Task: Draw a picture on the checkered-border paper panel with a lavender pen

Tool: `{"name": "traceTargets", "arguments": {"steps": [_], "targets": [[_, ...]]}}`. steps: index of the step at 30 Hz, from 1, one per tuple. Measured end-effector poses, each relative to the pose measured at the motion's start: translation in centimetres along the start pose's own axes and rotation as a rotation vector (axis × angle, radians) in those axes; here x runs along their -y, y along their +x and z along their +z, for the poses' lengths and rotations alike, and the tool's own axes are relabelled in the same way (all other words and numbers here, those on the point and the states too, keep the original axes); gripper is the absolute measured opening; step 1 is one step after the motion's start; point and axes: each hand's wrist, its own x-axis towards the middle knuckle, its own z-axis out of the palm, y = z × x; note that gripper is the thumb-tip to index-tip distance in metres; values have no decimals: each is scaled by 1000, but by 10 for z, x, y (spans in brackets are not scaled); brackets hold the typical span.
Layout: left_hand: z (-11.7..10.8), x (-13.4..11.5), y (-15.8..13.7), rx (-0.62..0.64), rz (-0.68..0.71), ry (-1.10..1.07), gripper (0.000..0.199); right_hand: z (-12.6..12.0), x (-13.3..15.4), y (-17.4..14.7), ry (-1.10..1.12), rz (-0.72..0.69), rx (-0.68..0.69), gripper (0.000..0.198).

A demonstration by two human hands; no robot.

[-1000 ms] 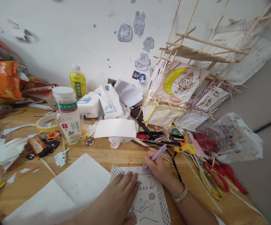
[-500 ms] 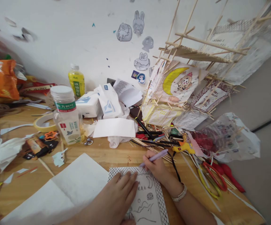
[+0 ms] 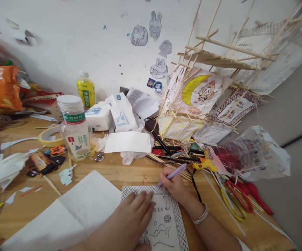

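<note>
A sheet with black line drawings point(image 3: 163, 223), framed by a crosshatched border, lies on the wooden table at the bottom middle. My left hand point(image 3: 136, 212) rests flat across its left part, fingers stretched out, and covers some of the drawings. In my right hand point(image 3: 174, 184) is a light purple pen point(image 3: 175, 173), gripped between thumb and fingers. The pen's tip is at the sheet's top border, close to the left fingertips. Whether the tip touches the paper I cannot tell. A large blank white sheet point(image 3: 88, 198) lies to the left.
Behind stand a clear bottle point(image 3: 75, 139), a yellow drink bottle point(image 3: 86, 89) and tissue packs point(image 3: 121, 113). A stick frame with drawn panels point(image 3: 201, 89) rises at the back right. Scissors point(image 3: 234, 202) and a yellow glue gun point(image 3: 205, 164) lie right. Tape point(image 3: 48, 137) sits left.
Both hands, the pen and the drawn sheet stay almost where they were. The whole view has shifted very slightly.
</note>
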Motion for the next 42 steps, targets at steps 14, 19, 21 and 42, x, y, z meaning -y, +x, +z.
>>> {"name": "traceTargets", "arguments": {"steps": [14,19,21,42], "targets": [[-1,-1,1,27,-20,-10,66,-1,-1,1,-24,-9,11,25],[-2,-1,1,0,-6,1,65,-1,-1,1,-50,-3,-13,24],[-5,-2,2,30,-12,8,65,-1,-2,2,-52,3,-13,24],[-1,0,1,20,-20,-7,66,1,-4,1,-46,-52,-75,31]]}}
